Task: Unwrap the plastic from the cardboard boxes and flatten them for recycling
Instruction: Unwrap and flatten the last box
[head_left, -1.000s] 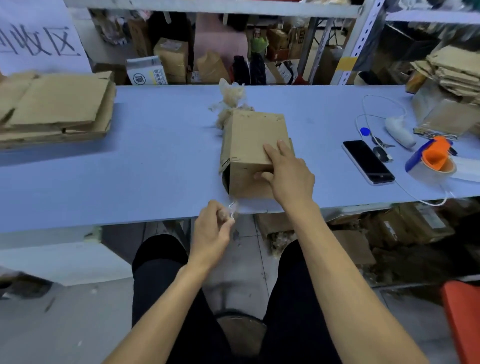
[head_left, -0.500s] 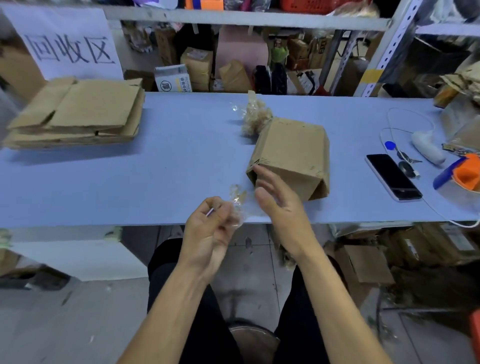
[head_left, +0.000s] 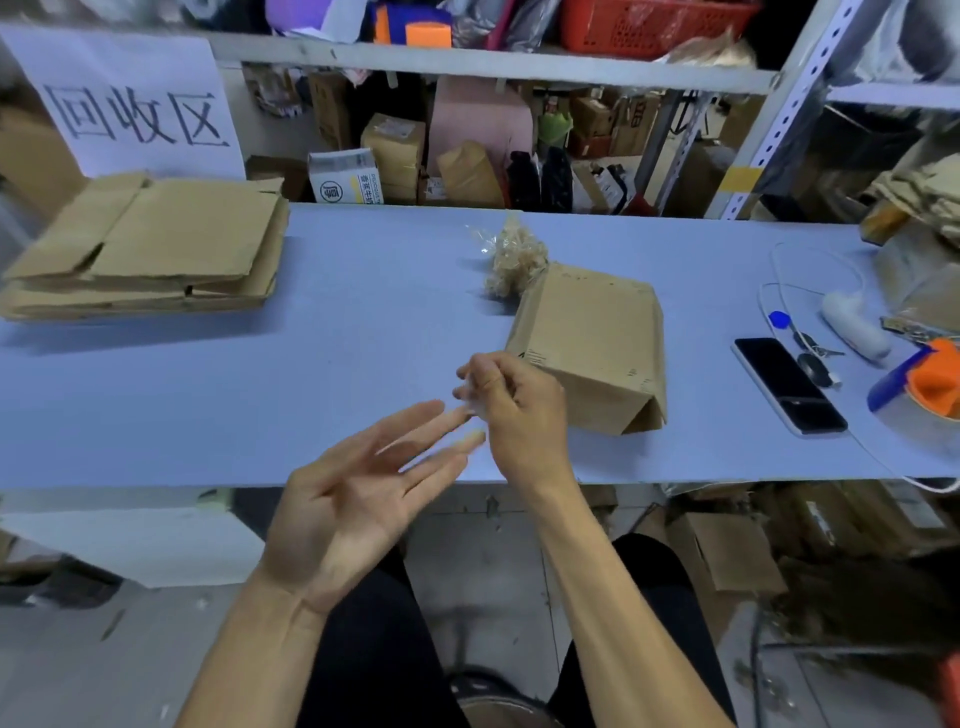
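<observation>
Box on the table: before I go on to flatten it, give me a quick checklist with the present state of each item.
1. Box free of plastic wrap: ok, no film shows on its visible faces.
2. Right hand free: not ok, it pinches a small clear scrap.
3. Left hand free: ok, palm up, fingers straight, holding nothing.
4. Box already flat: not ok, it stands partly open, near end gaping.
5. Room on the table to press it: ok, bare surface to the box's left.
6. Phone out of the way: ok, it lies apart, to the box's right.
</observation>
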